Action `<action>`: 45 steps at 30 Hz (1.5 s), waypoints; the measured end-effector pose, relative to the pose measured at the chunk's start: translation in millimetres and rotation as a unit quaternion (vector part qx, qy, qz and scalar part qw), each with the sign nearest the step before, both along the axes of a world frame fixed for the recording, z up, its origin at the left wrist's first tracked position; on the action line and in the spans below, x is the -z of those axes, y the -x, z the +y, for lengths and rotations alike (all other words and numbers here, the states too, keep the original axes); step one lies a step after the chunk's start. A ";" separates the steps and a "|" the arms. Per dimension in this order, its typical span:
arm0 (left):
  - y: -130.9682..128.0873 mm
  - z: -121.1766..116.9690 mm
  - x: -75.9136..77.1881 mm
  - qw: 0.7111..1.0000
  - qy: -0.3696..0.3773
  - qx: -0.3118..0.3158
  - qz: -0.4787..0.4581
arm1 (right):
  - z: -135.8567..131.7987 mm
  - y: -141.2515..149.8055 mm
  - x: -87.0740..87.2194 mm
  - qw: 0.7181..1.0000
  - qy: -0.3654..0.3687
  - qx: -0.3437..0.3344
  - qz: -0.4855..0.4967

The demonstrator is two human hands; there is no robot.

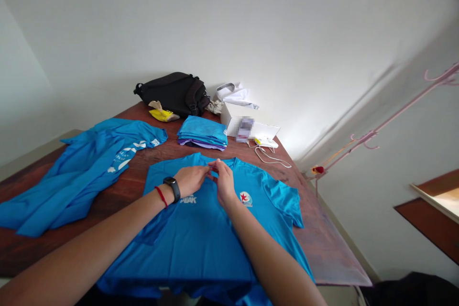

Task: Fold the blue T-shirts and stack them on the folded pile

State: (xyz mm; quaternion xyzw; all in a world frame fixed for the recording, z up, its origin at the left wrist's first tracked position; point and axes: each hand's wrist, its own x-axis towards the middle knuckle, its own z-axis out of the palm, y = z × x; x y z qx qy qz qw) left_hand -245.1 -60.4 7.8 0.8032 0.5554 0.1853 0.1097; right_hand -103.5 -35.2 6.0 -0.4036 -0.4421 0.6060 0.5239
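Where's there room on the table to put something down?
Bare wood shows on the table right of the spread shirt, and in a strip between it and the crumpled shirt. The far end is crowded: bag, folded stack, white box.

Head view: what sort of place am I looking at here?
Probably a room in a home, though that's a guess: a wooden table bears folded clothes and a black bag, with a pink hook stand beside it.

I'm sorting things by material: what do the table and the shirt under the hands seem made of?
The table: probably wood, with a slightly glossy reddish-brown finish; streaky grain shows.
The shirt: likely synthetic fabric, smooth with slight sheen; its folds catch light. Exact fibre uncertain.
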 end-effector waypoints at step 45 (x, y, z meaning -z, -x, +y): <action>-201.4 152.0 -29.9 0.991 0.046 0.116 -0.040 | 99.2 -334.2 -9.7 0.731 -0.018 0.023 -0.682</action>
